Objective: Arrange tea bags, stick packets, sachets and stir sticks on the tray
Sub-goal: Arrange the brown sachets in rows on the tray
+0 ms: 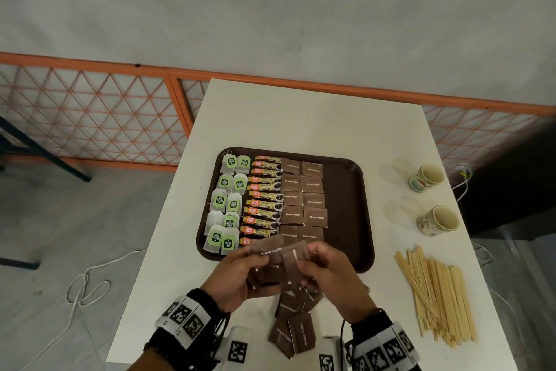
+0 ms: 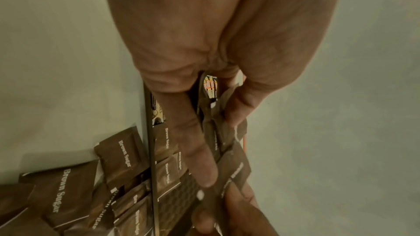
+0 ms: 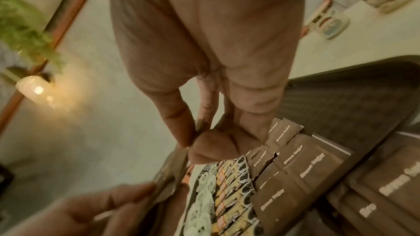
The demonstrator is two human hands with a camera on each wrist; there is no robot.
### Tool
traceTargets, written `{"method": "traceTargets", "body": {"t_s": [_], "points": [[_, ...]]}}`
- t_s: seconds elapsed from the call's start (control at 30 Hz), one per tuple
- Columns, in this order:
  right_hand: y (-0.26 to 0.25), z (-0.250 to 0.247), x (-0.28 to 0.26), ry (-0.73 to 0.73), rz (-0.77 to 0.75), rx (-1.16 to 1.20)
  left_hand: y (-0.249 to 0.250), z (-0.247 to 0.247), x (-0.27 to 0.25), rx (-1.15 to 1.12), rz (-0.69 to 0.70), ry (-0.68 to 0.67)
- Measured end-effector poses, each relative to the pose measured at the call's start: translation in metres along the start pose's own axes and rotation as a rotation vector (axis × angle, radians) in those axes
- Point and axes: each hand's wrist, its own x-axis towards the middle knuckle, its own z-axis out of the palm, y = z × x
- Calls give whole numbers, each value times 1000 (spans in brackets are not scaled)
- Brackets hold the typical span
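Observation:
A brown tray (image 1: 349,190) holds two columns of green-tagged tea bags (image 1: 230,199), a column of orange stick packets (image 1: 264,199) and two columns of brown sugar sachets (image 1: 304,199). Above the tray's near edge my left hand (image 1: 240,268) grips a fanned bunch of brown sugar sachets (image 1: 275,262). My right hand (image 1: 319,262) pinches one sachet of that bunch between thumb and fingers (image 3: 181,121). More loose brown sachets (image 1: 293,331) lie on the table under my hands. Wooden stir sticks (image 1: 436,292) lie in a pile on the table to the right.
Two paper cups (image 1: 425,178) (image 1: 437,220) stand at the table's right side, beyond the stir sticks. The white table (image 1: 301,118) has bare room behind the tray. An orange lattice fence (image 1: 90,118) runs behind it; a white cable (image 1: 84,286) lies on the floor.

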Motion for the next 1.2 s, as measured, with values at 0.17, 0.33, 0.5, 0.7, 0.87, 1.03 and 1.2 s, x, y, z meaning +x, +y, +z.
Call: {"method": "traceTargets", "body": {"t_s": [0.17,0.33,0.5,0.7,0.87,1.03,1.2], "points": [[-3,14,8,-42,-49,-240,6,-6,6,127,20,24],[-11,16,24,60,-170,-485,15,-7,16,239,40,43],[-18,5,40,241,45,54,29,-8,28,189,48,41],[-27,11,55,323,139,279,41,-4,41,110,-16,3],[-29,15,66,349,161,292,49,-4,49,91,-42,-7],[-27,17,75,340,174,316,50,-9,60,146,-12,18],[-40,-5,86,110,-55,-243,51,-18,68,198,-19,89]]}}
